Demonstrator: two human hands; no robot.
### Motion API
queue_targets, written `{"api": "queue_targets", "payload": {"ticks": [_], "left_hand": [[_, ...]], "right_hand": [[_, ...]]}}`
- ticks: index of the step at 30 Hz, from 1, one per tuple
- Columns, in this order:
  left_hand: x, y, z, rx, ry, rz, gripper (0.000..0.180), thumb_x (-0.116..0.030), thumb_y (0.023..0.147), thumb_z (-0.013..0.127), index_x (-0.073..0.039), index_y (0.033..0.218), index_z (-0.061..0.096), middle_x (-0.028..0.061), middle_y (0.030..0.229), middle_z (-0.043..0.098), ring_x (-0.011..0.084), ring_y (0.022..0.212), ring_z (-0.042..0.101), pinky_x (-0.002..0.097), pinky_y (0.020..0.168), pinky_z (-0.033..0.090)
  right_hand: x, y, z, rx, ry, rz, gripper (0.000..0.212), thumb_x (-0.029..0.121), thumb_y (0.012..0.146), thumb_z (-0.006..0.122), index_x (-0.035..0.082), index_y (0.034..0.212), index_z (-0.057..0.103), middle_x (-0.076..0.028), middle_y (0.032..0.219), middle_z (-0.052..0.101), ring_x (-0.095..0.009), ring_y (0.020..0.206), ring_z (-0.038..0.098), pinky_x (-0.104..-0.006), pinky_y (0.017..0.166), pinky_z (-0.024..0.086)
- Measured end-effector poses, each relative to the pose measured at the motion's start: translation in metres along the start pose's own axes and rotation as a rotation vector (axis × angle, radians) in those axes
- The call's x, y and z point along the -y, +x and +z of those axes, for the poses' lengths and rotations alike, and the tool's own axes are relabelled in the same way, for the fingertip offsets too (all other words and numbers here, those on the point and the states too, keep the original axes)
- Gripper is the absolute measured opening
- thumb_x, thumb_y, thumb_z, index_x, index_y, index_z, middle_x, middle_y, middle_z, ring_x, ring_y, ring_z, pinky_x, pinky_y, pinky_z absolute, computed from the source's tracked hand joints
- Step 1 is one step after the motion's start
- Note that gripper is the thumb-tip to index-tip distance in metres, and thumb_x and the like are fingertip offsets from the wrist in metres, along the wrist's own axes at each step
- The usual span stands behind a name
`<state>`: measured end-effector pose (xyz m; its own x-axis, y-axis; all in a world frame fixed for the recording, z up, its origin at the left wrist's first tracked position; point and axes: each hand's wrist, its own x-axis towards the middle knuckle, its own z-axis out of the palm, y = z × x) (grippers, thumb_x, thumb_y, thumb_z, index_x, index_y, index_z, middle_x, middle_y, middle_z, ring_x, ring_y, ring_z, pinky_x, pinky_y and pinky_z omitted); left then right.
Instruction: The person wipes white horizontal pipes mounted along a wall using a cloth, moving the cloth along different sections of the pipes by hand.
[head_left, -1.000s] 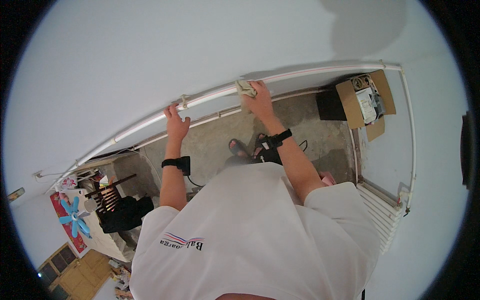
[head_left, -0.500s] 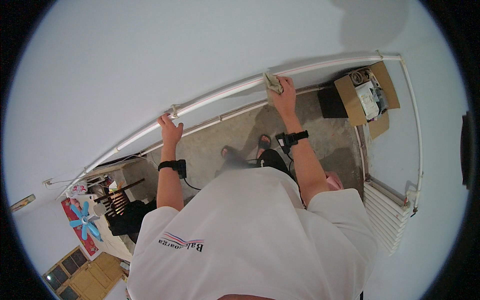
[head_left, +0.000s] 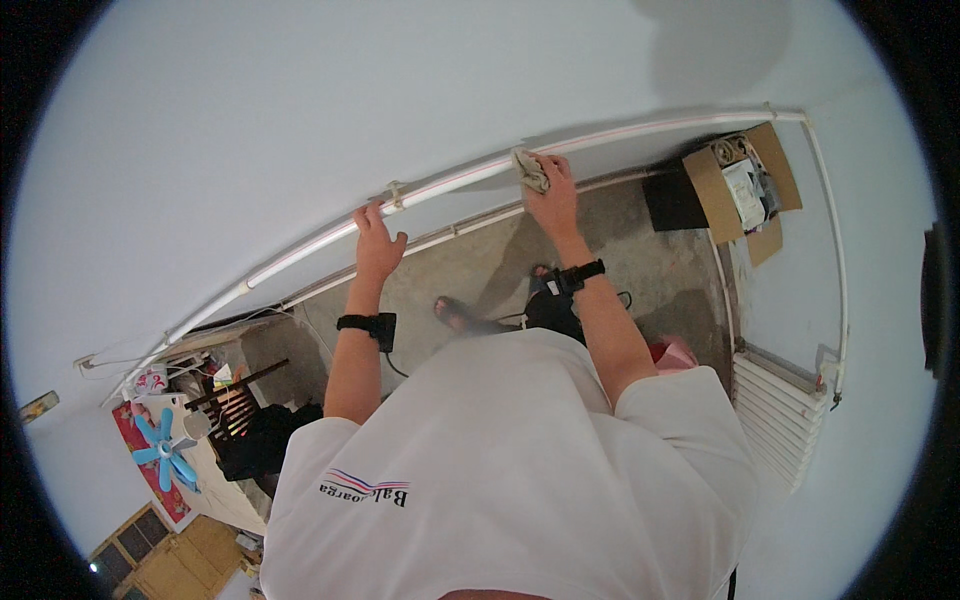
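In the head view, the hands are both at the white pipe [head_left: 450, 184] along the wall. The left hand [head_left: 378, 243] is loosely spread, fingertips on the pipe, thumb held away, just left of a clip [head_left: 396, 194]. The right hand [head_left: 552, 195] is closed around a bunched cloth [head_left: 530, 172], which lies against the pipe right of that clip. Sliding leftward, the cloth could snag on the clip and slip out, being loosely bunched. Leaning hard on the pipe might strain its clip. Far rightward reaches could bump the box [head_left: 711, 205].
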<state>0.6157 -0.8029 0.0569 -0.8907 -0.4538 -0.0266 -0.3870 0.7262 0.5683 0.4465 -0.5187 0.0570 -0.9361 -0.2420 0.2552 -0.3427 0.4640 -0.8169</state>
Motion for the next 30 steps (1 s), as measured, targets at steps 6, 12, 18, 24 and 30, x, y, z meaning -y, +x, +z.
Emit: {"api": "queue_targets", "payload": {"ticks": [6,12,18,24,30], "left_hand": [[-0.004,-0.002,-0.013,0.097,-0.114,0.108,0.078,-0.006,0.072,0.07,-0.006,0.14,0.032,0.0284,0.133,0.033,0.0513,0.115,0.049,0.0506,0.089,0.052],[0.005,-0.005,-0.011,-0.002,0.021,0.243,0.08,-0.008,0.073,0.071,-0.008,0.142,0.031,0.0264,0.134,0.034,0.0495,0.111,0.054,0.0501,0.085,0.054],[-0.007,0.0,-0.024,0.225,0.158,0.082,0.088,-0.018,0.076,0.076,-0.009,0.145,0.023,0.0245,0.136,0.033,0.0481,0.108,0.058,0.0517,0.083,0.055],[-0.008,0.001,-0.022,0.222,0.181,0.078,0.088,-0.02,0.076,0.076,-0.009,0.146,0.022,0.0238,0.136,0.032,0.0482,0.107,0.058,0.0516,0.084,0.055],[-0.004,0.0,-0.014,0.152,0.215,0.05,0.087,-0.02,0.075,0.074,-0.015,0.146,0.025,0.0225,0.138,0.033,0.0448,0.103,0.061,0.0502,0.082,0.055]], "right_hand": [[0.038,-0.028,0.051,0.034,0.046,-0.026,0.045,0.004,0.077,0.068,0.01,0.122,0.06,-0.015,0.116,0.054,-0.038,0.104,0.058,-0.0471,0.087,0.051],[0.074,-0.052,0.092,0.018,0.099,-0.054,0.048,0.002,0.077,0.067,0.013,0.123,0.058,-0.016,0.116,0.054,-0.039,0.105,0.057,-0.0466,0.088,0.05],[0.099,-0.067,0.12,0.05,0.2,-0.017,0.049,-0.003,0.076,0.065,0.01,0.122,0.057,-0.016,0.116,0.054,-0.04,0.106,0.055,-0.046,0.09,0.049],[0.101,-0.076,0.142,0.01,0.304,-0.049,0.047,-0.004,0.074,0.067,0.006,0.117,0.052,-0.017,0.111,0.054,-0.04,0.104,0.055,-0.0461,0.087,0.048],[0.086,-0.071,0.128,0.008,0.259,-0.068,0.048,-0.002,0.073,0.071,0.002,0.116,0.049,-0.02,0.109,0.054,-0.042,0.1,0.056,-0.0465,0.085,0.048]]}}
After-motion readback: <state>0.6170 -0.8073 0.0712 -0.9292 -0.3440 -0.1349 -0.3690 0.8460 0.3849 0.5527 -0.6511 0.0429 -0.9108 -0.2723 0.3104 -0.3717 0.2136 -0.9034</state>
